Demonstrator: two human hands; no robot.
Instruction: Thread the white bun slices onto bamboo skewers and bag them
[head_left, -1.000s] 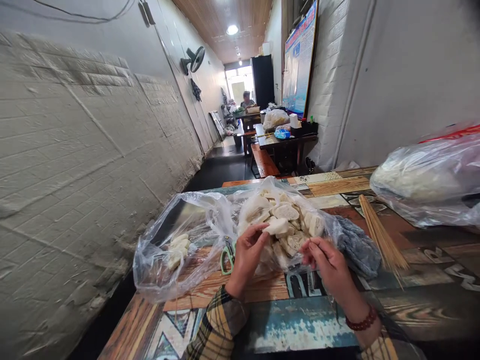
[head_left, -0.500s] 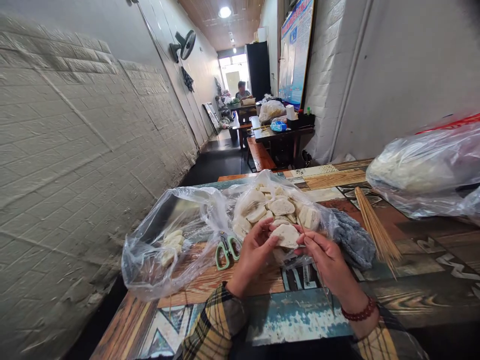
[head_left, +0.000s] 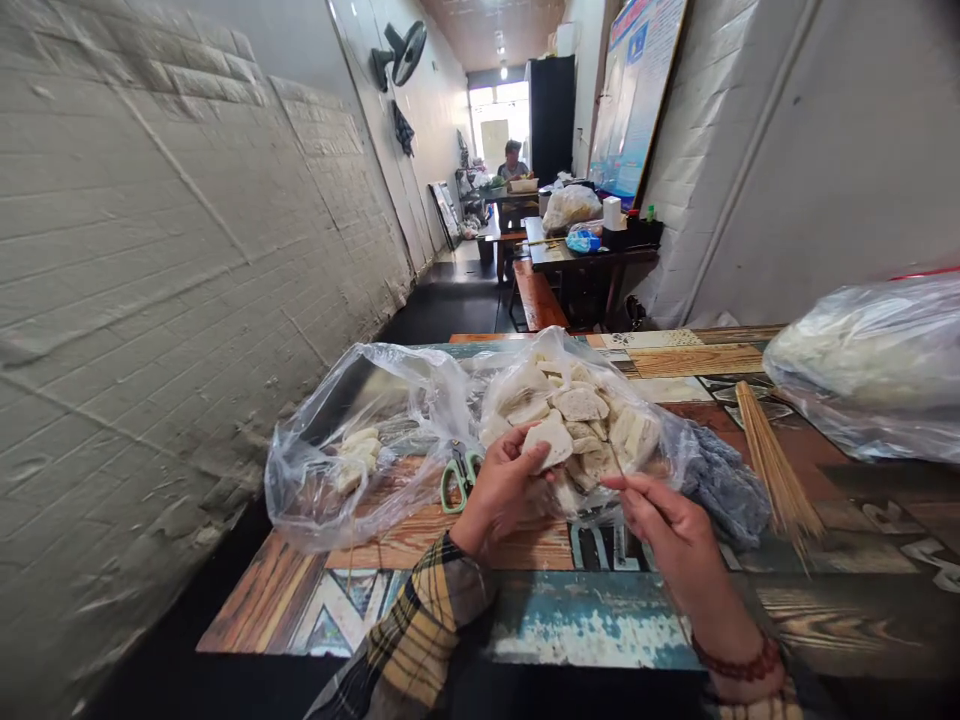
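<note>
My left hand [head_left: 501, 492] grips a flat, pale, bread-like slice [head_left: 549, 440] between thumb and fingers. Pinched in my right hand [head_left: 670, 525] is a thin bamboo skewer [head_left: 616, 460], its upper end apart from the slice. Behind both hands, an open clear plastic bag [head_left: 553, 345] holds a heap of similar slices [head_left: 583, 404]. To the left lies another clear bag [head_left: 289, 500] with a few pale pieces [head_left: 358, 452] in it. Green-handled scissors [head_left: 454, 484] rest beside my left hand, partly hidden by it.
A bundle of bamboo skewers [head_left: 776, 470] and a grey cloth [head_left: 724, 485] lie right on the patterned table [head_left: 592, 620]. A large filled plastic bag [head_left: 877, 350] stands far right. Beyond are a bench [head_left: 536, 295], another table and a seated person [head_left: 513, 162].
My hands have moved apart: the left hand holds the slice farther left, and the right hand has drawn away with the skewer. The camera view has shifted slightly.
</note>
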